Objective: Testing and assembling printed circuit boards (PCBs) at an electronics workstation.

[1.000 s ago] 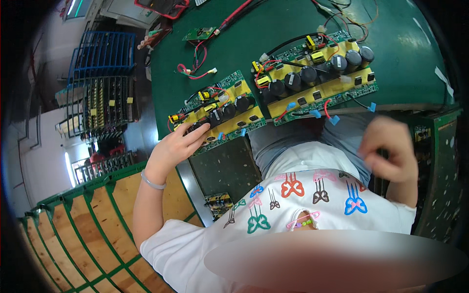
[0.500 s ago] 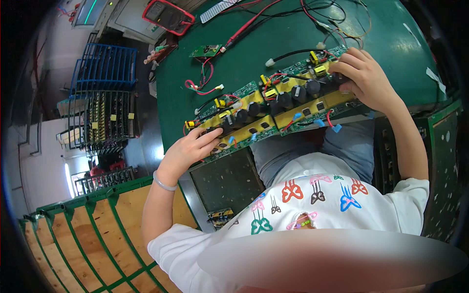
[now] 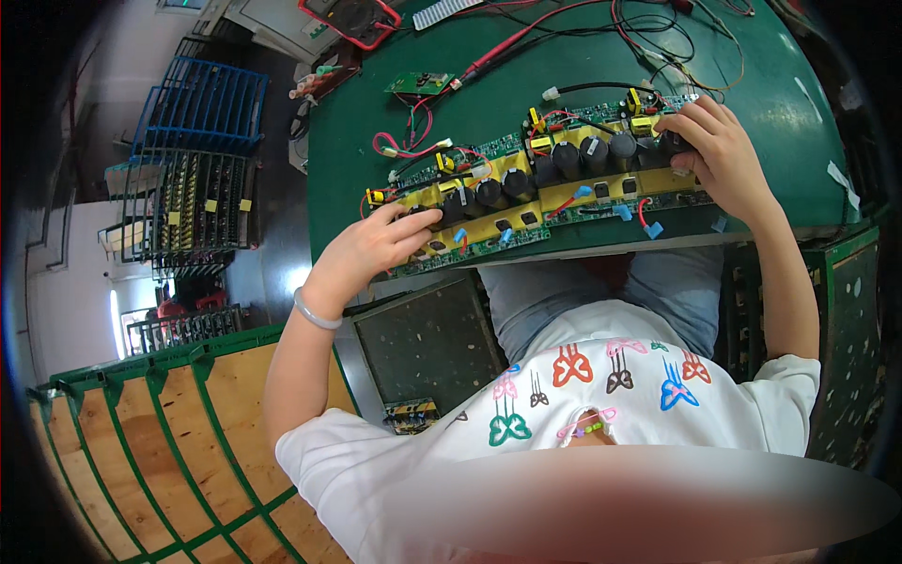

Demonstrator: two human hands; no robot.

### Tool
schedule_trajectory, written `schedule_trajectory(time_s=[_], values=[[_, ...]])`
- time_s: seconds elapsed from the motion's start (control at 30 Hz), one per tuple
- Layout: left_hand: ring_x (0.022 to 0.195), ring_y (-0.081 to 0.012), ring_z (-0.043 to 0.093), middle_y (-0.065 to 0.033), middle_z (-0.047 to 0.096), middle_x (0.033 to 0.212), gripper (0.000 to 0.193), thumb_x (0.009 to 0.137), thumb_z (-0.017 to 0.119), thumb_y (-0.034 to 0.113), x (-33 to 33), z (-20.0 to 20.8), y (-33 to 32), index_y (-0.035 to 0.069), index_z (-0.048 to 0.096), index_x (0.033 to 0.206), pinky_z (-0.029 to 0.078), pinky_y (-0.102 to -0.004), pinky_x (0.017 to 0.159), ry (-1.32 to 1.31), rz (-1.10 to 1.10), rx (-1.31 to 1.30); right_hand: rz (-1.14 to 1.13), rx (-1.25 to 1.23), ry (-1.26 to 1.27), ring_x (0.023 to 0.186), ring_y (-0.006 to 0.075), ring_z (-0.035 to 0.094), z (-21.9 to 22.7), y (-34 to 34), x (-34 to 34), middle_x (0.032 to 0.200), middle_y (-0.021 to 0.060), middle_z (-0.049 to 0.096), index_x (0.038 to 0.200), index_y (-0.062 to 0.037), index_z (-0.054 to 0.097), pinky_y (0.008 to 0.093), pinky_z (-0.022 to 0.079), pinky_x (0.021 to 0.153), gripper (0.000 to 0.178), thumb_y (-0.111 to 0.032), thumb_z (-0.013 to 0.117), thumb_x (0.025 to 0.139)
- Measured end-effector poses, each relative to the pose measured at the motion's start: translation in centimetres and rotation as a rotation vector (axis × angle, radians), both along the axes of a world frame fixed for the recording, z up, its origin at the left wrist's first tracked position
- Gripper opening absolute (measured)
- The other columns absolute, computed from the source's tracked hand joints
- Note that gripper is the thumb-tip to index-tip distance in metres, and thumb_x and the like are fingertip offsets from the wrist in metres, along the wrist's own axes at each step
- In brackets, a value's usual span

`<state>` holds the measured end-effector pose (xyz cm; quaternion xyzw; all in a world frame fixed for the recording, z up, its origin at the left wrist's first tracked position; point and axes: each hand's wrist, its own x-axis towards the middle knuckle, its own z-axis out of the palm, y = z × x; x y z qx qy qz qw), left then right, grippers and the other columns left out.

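Note:
Two long green circuit boards lie end to end near the table's front edge. Both carry black round capacitors, yellow strips and small blue-tipped wires. My left hand [image 3: 376,246] grips the left circuit board [image 3: 489,227] at its outer end, fingers bent over the capacitors there. At the far end of the right circuit board [image 3: 611,188], my right hand [image 3: 719,155] has its fingers closed around the end capacitors. A black cable with a white plug [image 3: 552,94] stretches along the right board's back side. The undersides of both boards are hidden.
Behind the boards on the green table [image 3: 526,70] lie a small green circuit board [image 3: 420,84] with red wires, a red test probe [image 3: 498,49] and tangled cables. A red multimeter [image 3: 352,19] sits at the back left. A wooden-decked green rack [image 3: 160,404] stands at lower left.
Both hands and the two circuit boards have shifted slightly away from my body and to the right, farther onto the table. Each hand keeps its hold. The view has also shifted a little.

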<state>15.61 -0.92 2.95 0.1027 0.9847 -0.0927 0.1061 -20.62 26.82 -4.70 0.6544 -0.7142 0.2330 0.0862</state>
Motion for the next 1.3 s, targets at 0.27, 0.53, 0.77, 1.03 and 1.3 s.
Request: schedule_trajectory(time_s=[0.27,0.53,0.77,1.03,1.3], values=[[0.106,-0.0221,0.059,0.0058,0.054,0.138,0.033,0.074,0.069,0.007,0.2,-0.3,-1.2,0.012,0.068,0.107,0.058,-0.0304,0.084,0.02,0.014,0.04,-0.001,0.053,-0.062,0.103,0.0279,0.053,0.3,0.0,0.0,0.102,0.005,0.059,0.111,-0.0098,0.061,0.0404,0.045,0.091,0.038,-0.008,0.073,0.075],[0.109,-0.0241,0.06,0.0031,0.058,0.137,0.028,0.074,0.069,0.005,-0.4,1.1,-0.3,0.012,0.07,0.101,0.057,-0.0324,0.087,0.041,0.091,0.11,0.01,0.112,-0.082,0.102,0.03,0.055,1.6,0.3,0.4,0.102,0.0063,0.059,0.115,-0.0088,0.061,0.0417,0.046,0.09,0.043,-0.007,0.075,0.075],[0.113,-0.0325,0.061,-0.0113,0.063,0.127,0.033,0.081,0.065,-0.004,-2.7,2.4,-1.7,0.009,0.067,0.112,0.05,-0.0411,0.096,0.281,0.362,0.339,0.177,-0.054,-0.289,0.099,0.0284,0.061,5.0,-3.5,-4.9,0.103,0.0098,0.063,0.117,-0.004,0.062,0.0375,0.05,0.085,0.03,-0.004,0.067,0.087],[0.098,-0.0279,0.065,-0.0081,0.068,0.099,0.025,0.094,0.063,0.016,-6.8,-2.5,-5.1,0.011,0.064,0.119,0.029,-0.0569,0.115,0.212,0.594,0.262,0.274,0.243,-0.259,0.097,0.0276,0.063,0.4,-9.2,-6.0,0.095,0.0093,0.069,0.111,-0.0058,0.066,0.041,0.051,0.087,0.025,-0.012,0.071,0.087],[0.077,-0.0134,0.059,-0.0059,0.06,0.083,0.018,0.094,0.065,0.011,-11.5,-0.5,-6.2,0.001,0.073,0.106,0.045,-0.0254,0.068,0.433,0.629,0.731,0.373,0.057,-0.767,0.091,0.014,0.059,-0.1,-6.4,-9.1,0.092,0.0029,0.064,0.104,-0.0045,0.065,0.0298,0.047,0.087,0.02,-0.007,0.072,0.085]])
